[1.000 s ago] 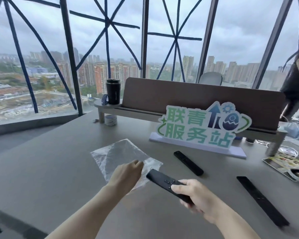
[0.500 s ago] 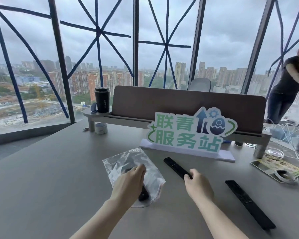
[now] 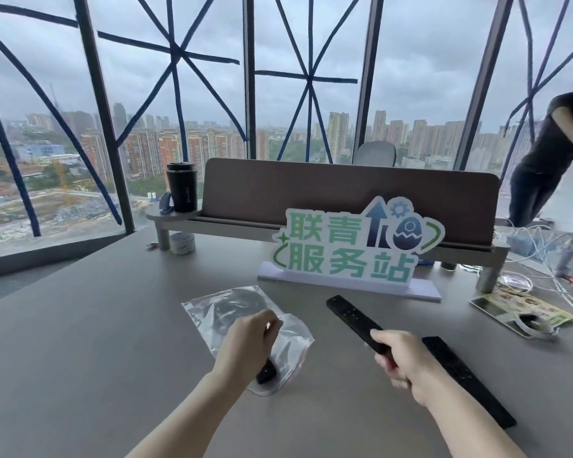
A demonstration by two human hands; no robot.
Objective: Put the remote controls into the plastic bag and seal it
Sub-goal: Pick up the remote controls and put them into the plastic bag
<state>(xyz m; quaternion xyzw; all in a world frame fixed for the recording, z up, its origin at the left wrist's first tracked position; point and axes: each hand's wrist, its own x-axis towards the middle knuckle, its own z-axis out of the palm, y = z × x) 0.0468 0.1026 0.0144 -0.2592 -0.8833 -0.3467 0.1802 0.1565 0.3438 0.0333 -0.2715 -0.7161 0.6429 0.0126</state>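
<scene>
The left hand (image 3: 248, 345) pinches the clear plastic bag (image 3: 219, 312), one remote (image 3: 267, 375) already inside. Right of the bag, the right hand (image 3: 401, 361) grips a second remote (image 3: 351, 317); a third (image 3: 467, 380) lies beyond.

One wide-angle view only, from head height, facing forward and slightly down across the desk (image 3: 80, 325) toward the windows (image 3: 311, 94); the hands (image 3: 248, 345) sit close below the lens; the frame edges bend with distortion.
</scene>
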